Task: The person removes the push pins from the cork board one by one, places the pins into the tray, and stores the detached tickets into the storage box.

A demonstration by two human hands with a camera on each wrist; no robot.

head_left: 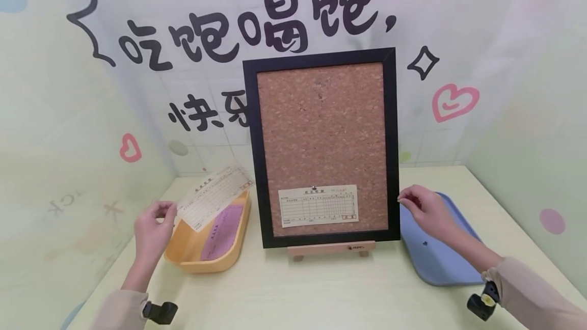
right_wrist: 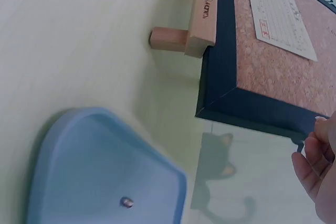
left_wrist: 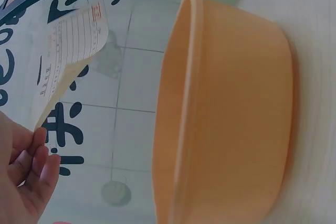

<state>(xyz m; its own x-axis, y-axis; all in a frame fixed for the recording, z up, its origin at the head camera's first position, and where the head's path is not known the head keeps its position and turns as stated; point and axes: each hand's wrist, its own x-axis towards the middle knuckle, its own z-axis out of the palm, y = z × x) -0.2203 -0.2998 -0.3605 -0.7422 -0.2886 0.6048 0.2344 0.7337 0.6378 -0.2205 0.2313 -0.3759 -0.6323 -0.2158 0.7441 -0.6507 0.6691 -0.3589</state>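
Note:
Between thumb and fingers my left hand [head_left: 155, 230] pinches one corner of a printed paper slip [head_left: 213, 195], which slants up over the yellow bin [head_left: 206, 267]. A purple slip [head_left: 223, 233] lies inside that bin. My right hand [head_left: 428, 210] is at the right edge of the black-framed cork board [head_left: 323, 131], its fingertips drawn together on a small pin that they mostly hide. Low on the cork, another printed slip [head_left: 318, 210] hangs from a metal pin [head_left: 314, 187] at its top edge. The left wrist view shows the held slip [left_wrist: 79, 32] curling.
A small wooden easel [head_left: 331, 250] props the board upright mid-table. To its right lies a blue tray [head_left: 451, 269] with one pin [right_wrist: 126, 202] in it. A white wall with black lettering [head_left: 206, 39] rises behind. The pale table [head_left: 293, 294] extends in front.

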